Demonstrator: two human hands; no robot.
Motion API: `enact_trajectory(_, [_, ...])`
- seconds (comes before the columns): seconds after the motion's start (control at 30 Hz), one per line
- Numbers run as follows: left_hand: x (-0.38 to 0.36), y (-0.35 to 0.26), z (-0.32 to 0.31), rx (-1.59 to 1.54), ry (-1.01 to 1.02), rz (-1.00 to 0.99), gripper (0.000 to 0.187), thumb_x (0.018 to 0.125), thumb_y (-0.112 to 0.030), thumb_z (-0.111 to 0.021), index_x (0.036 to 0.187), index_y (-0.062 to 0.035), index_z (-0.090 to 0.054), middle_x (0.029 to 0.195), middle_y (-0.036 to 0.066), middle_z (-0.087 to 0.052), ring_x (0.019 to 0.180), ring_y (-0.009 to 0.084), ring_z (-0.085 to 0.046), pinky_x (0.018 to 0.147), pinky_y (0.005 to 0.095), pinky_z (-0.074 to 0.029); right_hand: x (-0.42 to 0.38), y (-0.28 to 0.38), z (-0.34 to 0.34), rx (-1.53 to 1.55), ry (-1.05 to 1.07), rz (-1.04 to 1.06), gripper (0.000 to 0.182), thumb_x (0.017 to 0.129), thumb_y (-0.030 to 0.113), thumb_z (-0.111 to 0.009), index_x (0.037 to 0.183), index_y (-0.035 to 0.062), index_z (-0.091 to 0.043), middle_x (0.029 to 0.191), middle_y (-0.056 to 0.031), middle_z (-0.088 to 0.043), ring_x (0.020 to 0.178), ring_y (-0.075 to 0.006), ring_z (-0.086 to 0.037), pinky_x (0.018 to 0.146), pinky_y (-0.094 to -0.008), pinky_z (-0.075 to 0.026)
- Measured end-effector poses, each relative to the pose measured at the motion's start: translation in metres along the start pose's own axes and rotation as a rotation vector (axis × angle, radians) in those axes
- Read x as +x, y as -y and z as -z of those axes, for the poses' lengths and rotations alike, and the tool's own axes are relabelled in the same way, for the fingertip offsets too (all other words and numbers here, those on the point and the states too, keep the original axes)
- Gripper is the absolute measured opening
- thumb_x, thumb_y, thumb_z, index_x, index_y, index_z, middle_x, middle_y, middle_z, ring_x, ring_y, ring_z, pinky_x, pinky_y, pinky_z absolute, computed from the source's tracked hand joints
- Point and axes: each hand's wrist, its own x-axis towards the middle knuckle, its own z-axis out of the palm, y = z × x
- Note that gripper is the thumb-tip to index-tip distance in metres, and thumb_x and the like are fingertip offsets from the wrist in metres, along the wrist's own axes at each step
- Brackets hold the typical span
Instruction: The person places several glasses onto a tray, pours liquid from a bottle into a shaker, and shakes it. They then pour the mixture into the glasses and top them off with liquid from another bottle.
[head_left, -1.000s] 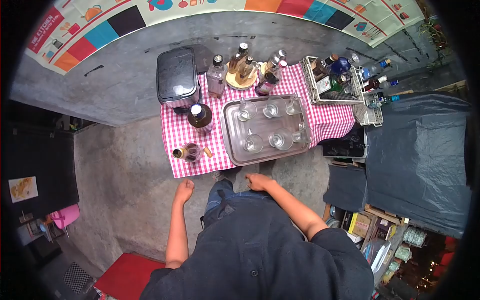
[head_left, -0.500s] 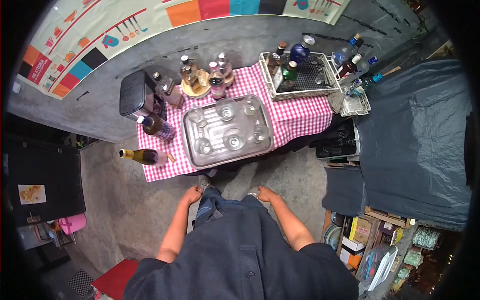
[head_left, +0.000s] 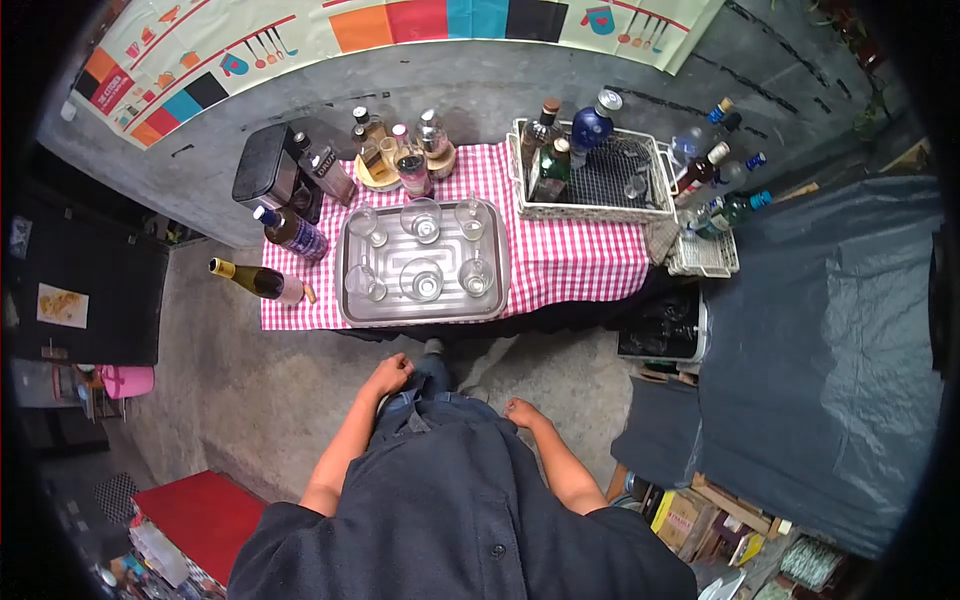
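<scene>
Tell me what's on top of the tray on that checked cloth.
Six clear glasses stand on the tray in two rows of three. Whatever lies underneath the tray is hidden.

1 printed banner (head_left: 420, 25) spans the grey wall (head_left: 480, 80); dark sheeting (head_left: 800, 380) drapes right, 1 red surface (head_left: 212, 522) lower left.

Moderate light; pale glare on the dark-grey plastic sheet (head_left: 800, 380) at right, shadow beneath the red-checked cloth-covered worktop (head_left: 575, 260). Wide-angle distortion bows the far cream printed banner (head_left: 415, 25); corners fall black.
</scene>
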Motion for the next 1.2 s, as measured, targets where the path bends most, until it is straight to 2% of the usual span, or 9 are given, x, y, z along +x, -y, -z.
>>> enact_trajectory(0.27, [0.049,-0.019,-0.003,-0.036,0.078,-0.008,0.029,0.087,-0.025,-0.058,0.101,0.0007,-0.063,0.097,0.022,-0.068,0.096,0.0359,-0.065,0.085,0.0418,-0.049,0.042,-0.029,0.061,0.249,-0.122,-0.189,0.038,0.087,0.016,-0.06,0.123,0.0039,-0.054,0.09,-0.0115,-0.067,0.071,-0.0178,-0.065,0.071,-0.0326,-0.052])
enact_trajectory(0.4, [0.078,-0.077,-0.001,-0.005,0.302,-0.146,0.028,0.09,-0.025,-0.057,0.101,0.0001,-0.062,0.098,0.017,-0.067,0.095,0.0274,-0.063,0.086,0.0365,-0.047,0.017,0.001,0.12,0.354,-0.253,-0.17,0.035,0.089,0.014,-0.058,0.122,0.0028,-0.054,0.086,-0.0087,-0.066,0.072,-0.0175,-0.064,0.07,-0.0322,-0.051])
enact_trajectory(0.57, [0.09,-0.149,0.013,0.018,0.32,-0.226,0.029,0.093,-0.026,-0.055,0.105,0.0002,-0.061,0.101,0.017,-0.068,0.099,0.0292,-0.063,0.088,0.0367,-0.046,0.002,0.026,0.191,0.429,-0.4,-0.038,0.035,0.09,0.012,-0.058,0.124,0.0024,-0.054,0.089,-0.0082,-0.065,0.079,-0.0143,-0.062,0.073,-0.0303,-0.05])
enact_trajectory(0.7, [0.077,-0.191,0.03,0.059,0.442,-0.19,0.039,0.093,-0.036,-0.056,0.107,-0.0005,-0.062,0.106,0.019,-0.067,0.102,0.0314,-0.062,0.09,0.0385,-0.045,0.007,0.034,0.264,0.49,-0.566,0.173,0.033,0.091,0.007,-0.055,0.124,0.0011,-0.053,0.089,-0.0068,-0.065,0.078,-0.0138,-0.061,0.074,-0.0295,-0.05])
enact_trajectory(0.77, [0.066,-0.201,0.027,0.19,0.549,-0.046,0.04,0.093,-0.038,-0.057,0.106,-0.0004,-0.062,0.104,0.019,-0.068,0.103,0.031,-0.062,0.092,0.0387,-0.045,0.007,0.041,0.312,0.474,-0.623,0.208,0.032,0.091,0.008,-0.056,0.121,0.0015,-0.056,0.092,-0.0119,-0.067,0.085,-0.0186,-0.065,0.078,-0.0315,-0.05])
enact_trajectory(0.87, [0.068,-0.174,0.007,-0.046,0.341,0.06,0.041,0.089,-0.035,-0.063,0.107,0.002,-0.061,0.102,0.02,-0.068,0.102,0.0291,-0.062,0.09,0.038,-0.046,0.0,0.063,0.384,0.414,-0.647,0.209,0.032,0.089,0.006,-0.057,0.121,0.0011,-0.057,0.093,-0.011,-0.067,0.082,-0.0161,-0.064,0.074,-0.0303,-0.051])
enact_trajectory(0.97, [0.074,-0.161,-0.011,-0.213,0.135,0.187,0.05,0.084,-0.035,-0.07,0.111,0.0057,-0.057,0.105,0.022,-0.067,0.1,0.0293,-0.064,0.089,0.0377,-0.047,0.025,0.051,0.442,0.298,-0.755,0.405,0.036,0.087,0.001,-0.057,0.123,0.002,-0.053,0.092,-0.0109,-0.066,0.082,-0.0213,-0.065,0.077,-0.0328,-0.052])
enact_trajectory(1.07, [0.073,-0.176,-0.015,-0.208,-0.078,0.284,0.066,0.08,-0.033,-0.075,0.124,0.0083,-0.046,0.104,0.025,-0.066,0.1,0.0321,-0.064,0.09,0.0391,-0.048,0.036,0.053,0.498,0.165,-0.824,0.391,0.047,0.084,0.002,-0.063,0.127,0.0027,-0.047,0.11,-0.0166,-0.059,0.089,-0.0244,-0.064,0.077,-0.0356,-0.053])
enact_trajectory(1.2, [0.056,-0.231,-0.006,-0.205,-0.292,0.247,0.074,0.079,-0.028,-0.077,0.131,0.0084,-0.039,0.106,0.029,-0.064,0.102,0.0348,-0.064,0.089,0.0404,-0.048,0.055,0.059,0.557,0.008,-0.811,0.225,0.072,0.081,0.007,-0.069,0.142,0.001,-0.031,0.135,-0.0247,-0.042,0.113,-0.0355,-0.055,0.095,-0.0408,-0.047])
